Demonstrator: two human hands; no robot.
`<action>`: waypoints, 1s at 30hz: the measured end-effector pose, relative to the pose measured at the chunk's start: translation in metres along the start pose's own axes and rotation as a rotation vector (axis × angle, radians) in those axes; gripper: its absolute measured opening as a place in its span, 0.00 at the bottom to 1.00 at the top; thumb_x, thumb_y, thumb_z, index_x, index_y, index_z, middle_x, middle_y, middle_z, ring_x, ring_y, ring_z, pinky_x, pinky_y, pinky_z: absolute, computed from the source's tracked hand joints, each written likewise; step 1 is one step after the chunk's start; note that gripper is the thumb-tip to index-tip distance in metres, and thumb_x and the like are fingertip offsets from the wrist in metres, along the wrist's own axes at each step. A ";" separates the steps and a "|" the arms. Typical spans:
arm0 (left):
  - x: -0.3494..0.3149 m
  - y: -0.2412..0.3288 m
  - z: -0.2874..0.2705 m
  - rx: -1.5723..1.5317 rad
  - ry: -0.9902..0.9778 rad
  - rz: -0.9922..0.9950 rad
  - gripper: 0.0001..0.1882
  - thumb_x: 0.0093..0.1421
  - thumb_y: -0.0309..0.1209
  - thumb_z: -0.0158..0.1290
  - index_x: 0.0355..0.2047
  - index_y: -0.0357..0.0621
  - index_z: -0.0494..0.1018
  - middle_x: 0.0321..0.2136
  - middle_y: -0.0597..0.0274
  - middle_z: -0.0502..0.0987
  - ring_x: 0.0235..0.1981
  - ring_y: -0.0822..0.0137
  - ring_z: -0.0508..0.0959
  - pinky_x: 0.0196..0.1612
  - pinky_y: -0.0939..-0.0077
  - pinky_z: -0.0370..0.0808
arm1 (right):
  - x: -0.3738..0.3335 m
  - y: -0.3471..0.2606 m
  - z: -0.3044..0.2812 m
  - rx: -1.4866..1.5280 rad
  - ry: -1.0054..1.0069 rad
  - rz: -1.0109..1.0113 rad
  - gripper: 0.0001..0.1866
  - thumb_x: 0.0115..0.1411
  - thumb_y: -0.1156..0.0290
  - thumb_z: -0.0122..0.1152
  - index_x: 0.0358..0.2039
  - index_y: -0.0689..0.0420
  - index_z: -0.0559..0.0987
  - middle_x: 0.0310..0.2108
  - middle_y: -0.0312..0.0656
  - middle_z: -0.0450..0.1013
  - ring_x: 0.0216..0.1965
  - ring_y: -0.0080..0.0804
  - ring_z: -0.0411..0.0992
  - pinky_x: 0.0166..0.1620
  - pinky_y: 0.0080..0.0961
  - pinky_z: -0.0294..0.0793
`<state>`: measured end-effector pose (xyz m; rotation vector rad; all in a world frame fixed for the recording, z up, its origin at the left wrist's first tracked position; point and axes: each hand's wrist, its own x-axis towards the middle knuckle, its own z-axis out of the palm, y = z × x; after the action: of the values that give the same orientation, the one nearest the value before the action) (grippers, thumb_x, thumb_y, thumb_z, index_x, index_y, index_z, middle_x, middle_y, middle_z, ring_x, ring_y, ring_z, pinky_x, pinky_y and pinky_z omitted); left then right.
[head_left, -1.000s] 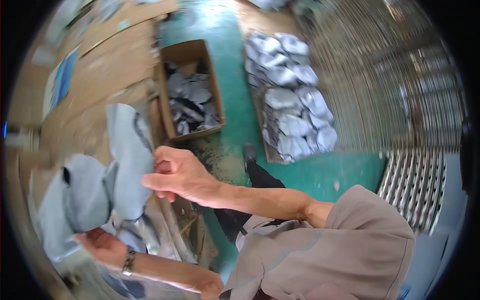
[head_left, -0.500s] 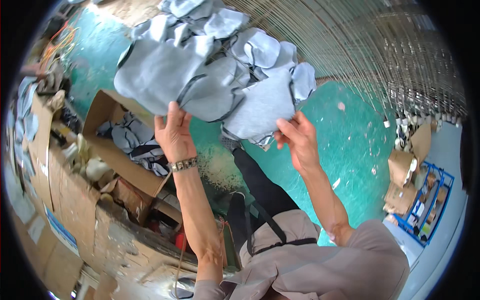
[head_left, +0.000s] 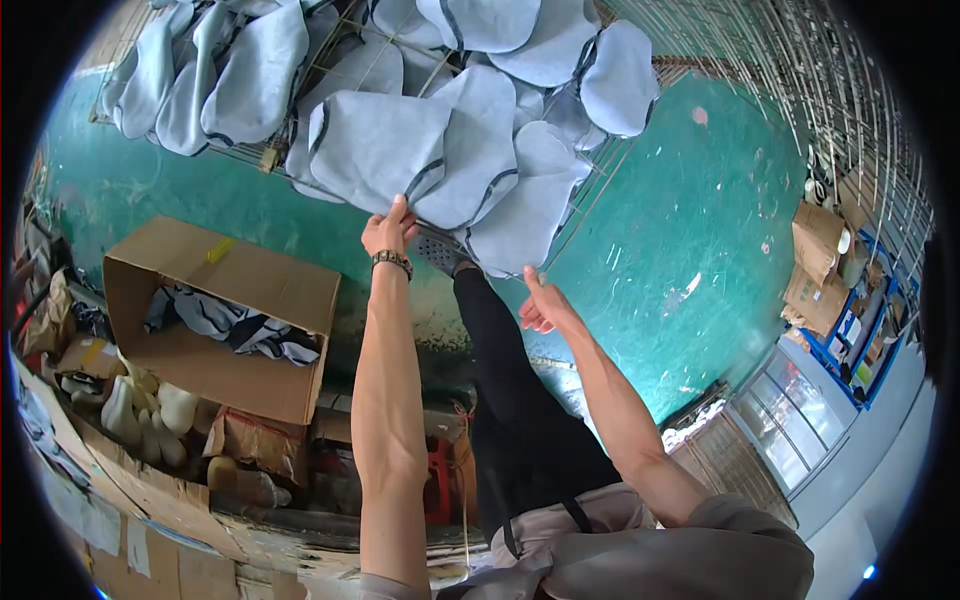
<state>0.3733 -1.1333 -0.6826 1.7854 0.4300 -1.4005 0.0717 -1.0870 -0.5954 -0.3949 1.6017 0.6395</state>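
Note:
Light grey-blue fabric pieces with dark edging lie overlapped on a wire rack (head_left: 607, 165) in front of me. My left hand (head_left: 387, 235) is closed on the lower edge of the front fabric piece (head_left: 375, 145), thumb on top. Beside it, a second fabric piece (head_left: 465, 140) is partly covered. My right hand (head_left: 545, 303) is at the lower tip of another fabric piece (head_left: 525, 205); its thumb points up at the edge, apart from the curled fingers. Whether that thumb touches the cloth is hard to tell.
A cardboard box (head_left: 230, 370) with more dark-edged fabric stands at left, above pale foot-shaped forms (head_left: 120, 412). More pieces (head_left: 258, 75) hang at the rack's far left. Metal rods (head_left: 850, 110) rise at right, near cartons (head_left: 818, 240) and a blue crate (head_left: 835, 365).
My view has shifted, and the rack under the pieces now shows. The pieces lie flatter and spread out. My right hand has come away from the piece it was pinching.

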 end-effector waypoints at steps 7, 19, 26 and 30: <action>-0.009 -0.003 -0.006 0.036 -0.014 -0.009 0.34 0.55 0.46 0.71 0.49 0.30 0.70 0.36 0.54 0.83 0.33 0.65 0.84 0.30 0.72 0.83 | -0.023 0.001 -0.004 0.655 -0.345 -0.303 0.20 0.70 0.51 0.55 0.45 0.58 0.78 0.30 0.40 0.78 0.27 0.27 0.74 0.30 0.27 0.73; 0.007 -0.011 -0.040 0.227 0.006 -0.061 0.38 0.51 0.62 0.67 0.40 0.33 0.78 0.26 0.62 0.82 0.26 0.70 0.82 0.26 0.75 0.80 | -0.032 -0.210 0.092 0.624 -0.605 -0.886 0.20 0.72 0.55 0.52 0.45 0.62 0.77 0.41 0.47 0.79 0.37 0.36 0.79 0.41 0.36 0.80; -0.022 0.012 -0.025 0.429 -0.057 -0.047 0.36 0.52 0.66 0.63 0.36 0.41 0.78 0.26 0.66 0.81 0.27 0.70 0.81 0.31 0.70 0.76 | 0.043 -0.278 0.081 0.803 -0.393 -0.603 0.21 0.71 0.55 0.50 0.49 0.62 0.69 0.45 0.58 0.78 0.44 0.58 0.80 0.47 0.50 0.82; -0.071 0.011 -0.045 0.514 -0.220 0.020 0.32 0.54 0.61 0.65 0.37 0.41 0.80 0.29 0.63 0.83 0.29 0.72 0.82 0.30 0.76 0.76 | 0.058 -0.275 0.075 0.783 -0.228 -0.605 0.21 0.70 0.52 0.50 0.45 0.61 0.72 0.43 0.54 0.80 0.42 0.55 0.81 0.45 0.48 0.83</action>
<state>0.3866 -1.0910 -0.6104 1.9880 -0.0765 -1.7827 0.2873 -1.2499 -0.7029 -0.1855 1.2940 -0.3960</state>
